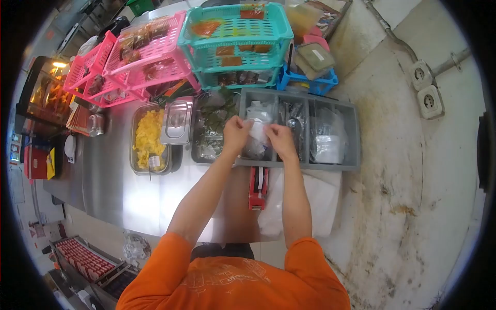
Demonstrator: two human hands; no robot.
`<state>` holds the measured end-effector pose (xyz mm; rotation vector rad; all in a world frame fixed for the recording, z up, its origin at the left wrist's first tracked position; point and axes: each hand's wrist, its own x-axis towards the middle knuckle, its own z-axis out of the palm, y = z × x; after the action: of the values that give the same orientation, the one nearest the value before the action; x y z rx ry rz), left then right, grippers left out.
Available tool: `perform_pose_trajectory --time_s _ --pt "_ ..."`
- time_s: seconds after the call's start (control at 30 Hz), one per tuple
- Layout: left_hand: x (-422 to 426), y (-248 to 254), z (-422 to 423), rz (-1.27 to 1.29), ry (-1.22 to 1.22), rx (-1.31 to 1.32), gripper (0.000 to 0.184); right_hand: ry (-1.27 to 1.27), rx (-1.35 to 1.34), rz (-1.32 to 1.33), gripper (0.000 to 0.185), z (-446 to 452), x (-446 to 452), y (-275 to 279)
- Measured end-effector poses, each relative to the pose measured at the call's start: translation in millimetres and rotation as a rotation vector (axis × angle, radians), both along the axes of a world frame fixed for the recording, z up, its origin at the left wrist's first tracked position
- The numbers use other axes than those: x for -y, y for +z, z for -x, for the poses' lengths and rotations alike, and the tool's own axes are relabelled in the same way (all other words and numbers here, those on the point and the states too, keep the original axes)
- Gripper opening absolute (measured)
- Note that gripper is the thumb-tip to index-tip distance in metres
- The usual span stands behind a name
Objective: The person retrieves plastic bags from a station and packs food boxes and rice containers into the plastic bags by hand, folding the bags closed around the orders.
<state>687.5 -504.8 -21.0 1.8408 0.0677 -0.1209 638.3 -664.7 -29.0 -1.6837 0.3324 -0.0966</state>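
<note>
My left hand [236,135] and my right hand [282,140] are raised over a grey divided bin [352,135]. Between them is a small, whitish, thin piece that looks like a plastic bag [257,130]. The fingers of both hands are pinched at its two sides. Under my hands, one compartment holds more clear and whitish plastic packets [257,151]. Dark packets [293,116] lie in the compartment beside my right hand. To the left of my left hand, a tray holds clear packets of green leaves [211,119]. The fingertips are too small to show exact contact.
Yellow food fills a metal pan [135,164], next to a metal lid [179,120]. A red tape dispenser [258,192] and white sheets [320,204] lie near the front edge. Teal baskets [235,50], pink baskets [178,44] and a blue basket [310,85] stand behind. A stained wall [398,170] is at right.
</note>
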Motion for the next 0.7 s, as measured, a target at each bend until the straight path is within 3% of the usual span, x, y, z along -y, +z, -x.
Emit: perform_pose_trajectory --time_s 0.07,0.17,0.2,0.3,0.33,0.43,0.53,0.63,0.7 --pt "-6 -1 -4 0.075 0.069 -0.026 0.031 0.052 0.04 -0.119 0.029 5 2 5" --pt "-7 1 -4 0.15 0.167 0.042 0.034 -0.018 -0.035 0.138 0.026 5 12 -2" --pt "-5 3 -4 0.171 0.199 0.086 0.04 -0.021 -0.03 0.059 0.025 7 13 -2" --pt "0 32 12 -0.143 -0.122 0.192 0.068 -0.03 -0.002 -0.14 0.023 9 10 3" --pt "5 37 15 -0.175 -0.141 0.385 0.076 -0.038 0.011 -0.18 0.024 11 9 6" --pt "14 62 22 -0.463 -0.189 0.795 0.057 -0.037 -0.041 -0.153 0.025 16 17 18" --pt "20 30 17 -0.438 -0.452 0.56 0.031 -0.048 -0.052 -0.14 0.026 21 25 11" --pt "20 23 12 -0.23 -0.207 0.371 0.011 -0.206 0.01 -0.269 0.024 24 44 -7" --pt "14 10 5 -0.476 -0.281 0.566 0.009 -0.378 0.083 -0.454 0.021 33 56 -3"
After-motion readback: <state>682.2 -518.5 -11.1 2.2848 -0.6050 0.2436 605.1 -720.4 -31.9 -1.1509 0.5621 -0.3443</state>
